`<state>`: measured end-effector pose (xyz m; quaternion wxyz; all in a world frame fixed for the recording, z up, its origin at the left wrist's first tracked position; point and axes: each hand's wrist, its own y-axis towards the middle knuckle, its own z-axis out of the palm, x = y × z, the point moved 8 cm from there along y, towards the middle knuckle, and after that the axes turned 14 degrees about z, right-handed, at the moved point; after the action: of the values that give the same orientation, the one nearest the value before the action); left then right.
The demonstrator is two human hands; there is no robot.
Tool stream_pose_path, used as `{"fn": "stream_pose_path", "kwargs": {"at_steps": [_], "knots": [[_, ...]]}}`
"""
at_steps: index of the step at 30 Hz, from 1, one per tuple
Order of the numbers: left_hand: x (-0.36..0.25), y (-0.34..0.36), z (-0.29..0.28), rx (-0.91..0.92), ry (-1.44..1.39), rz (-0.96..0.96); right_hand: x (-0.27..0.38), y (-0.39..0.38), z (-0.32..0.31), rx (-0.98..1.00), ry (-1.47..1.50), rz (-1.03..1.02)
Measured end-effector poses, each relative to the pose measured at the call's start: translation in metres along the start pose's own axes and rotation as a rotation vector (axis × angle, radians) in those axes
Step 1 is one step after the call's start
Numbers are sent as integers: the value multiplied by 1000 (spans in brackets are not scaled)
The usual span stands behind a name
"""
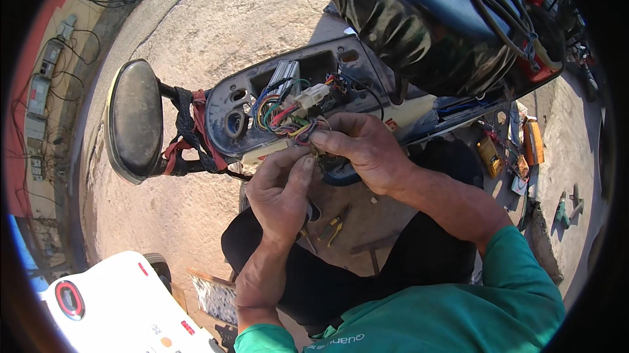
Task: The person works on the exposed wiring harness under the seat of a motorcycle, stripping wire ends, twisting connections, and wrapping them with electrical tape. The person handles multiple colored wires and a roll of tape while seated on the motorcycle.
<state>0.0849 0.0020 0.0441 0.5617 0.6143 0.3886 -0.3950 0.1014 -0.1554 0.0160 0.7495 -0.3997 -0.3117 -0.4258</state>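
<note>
Both your hands are at the harness. Left hand (278, 189): thumb and index nearly closed, apparently pinching thin wires (303, 132). Right hand (367, 150): thumb over bent fingers, tight on the same wires, just beside the left. Exact contact is too small to tell. The bundle sits over the near edge of the dark panel (220, 107), in front of you.

Risks, my read: mixing up strands, since the colours crowd together right at your fingertips. Pull too hard and a strand could break or back out of the white connector (313, 95); the leads look short and bunched. If any ends are bare and live, touching them could short; can't tell either from here. Tugging could also shift the finned silver box (283, 74) if it's loose in its recess.

Count, near to far:
- hands: 2
- wires: many, too tangled to count
- white connector: 1 clear, maybe more behind
- finned silver box: 1
- yellow-handled pliers (336, 230): 1, on the ground below your hands
- padded rest (135, 120), strapped: 1, off left
- bulky black cover (419, 32): 1, upper right
- white vehicle (124, 307): 1, lower left
- wall boxes (38, 94): several, no firm number
</note>
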Motion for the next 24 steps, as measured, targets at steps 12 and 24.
{"fn": "stream_pose_path", "kwargs": {"at_steps": [12, 24], "knots": [[-49, 19, 7, 121, 591, 721, 5, -2, 2, -3, -26, -14], [-51, 25, 23, 132, 781, 903, 12, -1, -3, -110, -221, -124]]}}
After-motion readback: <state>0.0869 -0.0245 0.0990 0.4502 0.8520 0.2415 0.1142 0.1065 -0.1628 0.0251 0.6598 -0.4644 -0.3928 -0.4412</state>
